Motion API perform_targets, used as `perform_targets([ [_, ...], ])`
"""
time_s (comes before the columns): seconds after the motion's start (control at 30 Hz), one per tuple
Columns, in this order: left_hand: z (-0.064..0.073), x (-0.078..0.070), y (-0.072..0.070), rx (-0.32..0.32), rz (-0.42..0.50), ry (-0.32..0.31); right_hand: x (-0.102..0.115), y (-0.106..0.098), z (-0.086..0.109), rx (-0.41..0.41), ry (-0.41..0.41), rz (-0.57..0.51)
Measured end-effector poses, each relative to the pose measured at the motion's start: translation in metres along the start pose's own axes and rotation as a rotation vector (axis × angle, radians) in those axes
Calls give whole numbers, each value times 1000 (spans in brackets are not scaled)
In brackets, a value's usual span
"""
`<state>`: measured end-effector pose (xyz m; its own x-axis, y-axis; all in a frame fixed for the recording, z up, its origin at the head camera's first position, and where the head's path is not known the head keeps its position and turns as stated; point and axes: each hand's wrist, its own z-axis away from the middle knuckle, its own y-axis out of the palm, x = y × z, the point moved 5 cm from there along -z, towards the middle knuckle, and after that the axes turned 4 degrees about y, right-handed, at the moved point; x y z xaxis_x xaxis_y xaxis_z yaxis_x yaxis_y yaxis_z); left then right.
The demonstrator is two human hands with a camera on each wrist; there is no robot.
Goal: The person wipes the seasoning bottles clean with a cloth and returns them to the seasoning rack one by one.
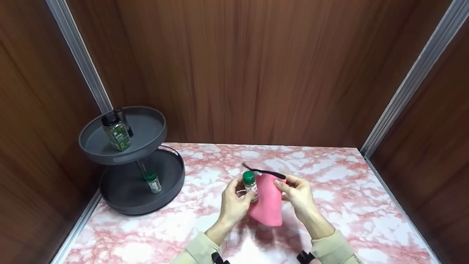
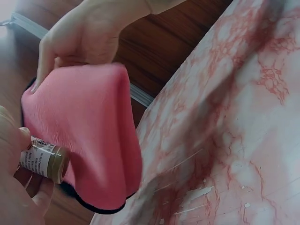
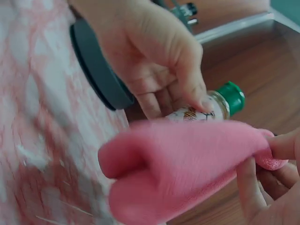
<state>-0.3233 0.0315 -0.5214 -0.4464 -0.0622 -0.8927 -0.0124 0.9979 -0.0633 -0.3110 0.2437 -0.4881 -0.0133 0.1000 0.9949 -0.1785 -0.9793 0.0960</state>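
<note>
Pinched between thumb and fingers of my left hand (image 1: 234, 205) is a small spice jar (image 1: 249, 183) with a green cap, held upright in the head view. In the left wrist view, the jar's label and clear base (image 2: 44, 159) show beside a pink cloth (image 2: 89, 122). My right hand (image 1: 300, 192) grips the upper corner of this soft, folded cloth (image 1: 269, 205), which has a black edge (image 1: 267, 172). The cloth hangs close against the jar and covers part of it in the right wrist view; whether they touch is hard to tell.
A dark two-tier round rack (image 1: 126, 211) stands at the left. A green-labelled bottle (image 1: 119, 135) and a slim dark bottle (image 1: 124, 123) are on its upper tray. Another green-capped jar (image 1: 153, 183) sits in the lower tray. Wood-grain panels (image 1: 234, 73) enclose the marbled tabletop (image 1: 366, 220).
</note>
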Motion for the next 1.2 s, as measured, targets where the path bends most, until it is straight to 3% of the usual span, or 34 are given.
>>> perform_targets([
  [0.1, 0, 2, -4, -20, 44, -35, -5, -3, 0, 16, 77, -48],
  [0.23, -2, 3, -8, -52, 124, -92, -10, -5, 1, 43, 120, -49],
  [0.37, -5, 0, -11, -102, 189, -109, -17, -5, 2, 62, 153, -56],
  [0.53, -7, -2, -13, -161, 243, -123, -26, -2, 5, 103, 179, -68],
  [0.9, -6, 0, -6, -219, 403, -254, -43, 15, 8, 124, 203, -96],
  [1.2, -2, 3, -2, -216, 379, -290, -52, 30, 7, 136, 194, -149],
])
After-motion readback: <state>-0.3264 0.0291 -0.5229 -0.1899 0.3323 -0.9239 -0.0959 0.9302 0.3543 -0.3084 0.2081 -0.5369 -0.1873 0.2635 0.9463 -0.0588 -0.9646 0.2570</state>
